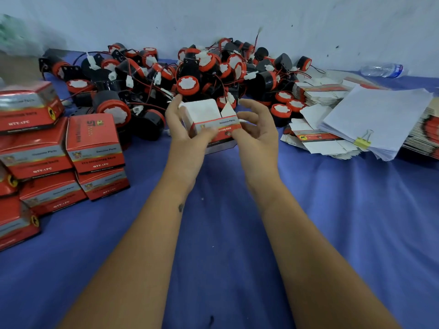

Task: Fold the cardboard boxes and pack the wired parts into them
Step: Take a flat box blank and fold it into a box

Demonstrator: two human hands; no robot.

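Both forearms reach toward twelve o'clock; left hand and right hand grasp the half-folded box, flaps upward, parts pile just beyond.

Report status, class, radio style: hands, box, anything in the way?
Left hand and right hand both grip the half-folded box, flaps still open. Wired parts heaped just behind. Nothing blocking.

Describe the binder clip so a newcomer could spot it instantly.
Start at the flat unfolded boxes stacked on the right of the blue cloth. A sheaf of white paper lies over them. The yellow binder clip grips its near corner, the only yellow thing there.
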